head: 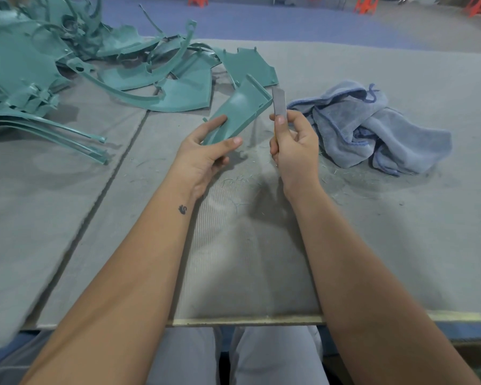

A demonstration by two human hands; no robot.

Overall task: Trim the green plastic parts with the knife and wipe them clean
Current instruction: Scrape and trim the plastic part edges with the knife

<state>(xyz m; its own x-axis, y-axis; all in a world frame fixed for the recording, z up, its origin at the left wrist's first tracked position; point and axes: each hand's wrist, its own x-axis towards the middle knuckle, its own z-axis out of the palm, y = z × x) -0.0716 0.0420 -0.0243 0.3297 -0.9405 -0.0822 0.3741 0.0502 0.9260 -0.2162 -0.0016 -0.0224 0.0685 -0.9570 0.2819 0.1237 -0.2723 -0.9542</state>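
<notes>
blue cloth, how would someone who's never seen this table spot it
On the grey padded table, look to the right of the person's right hand, which grips the knife. The blue cloth lies crumpled there. It is the only soft, blue thing; the pile of green plastic parts sits far left.

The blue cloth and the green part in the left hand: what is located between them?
In the head view, the knife, gripped upright by the right hand, stands between the blue cloth and the green part that the left hand holds.
</notes>
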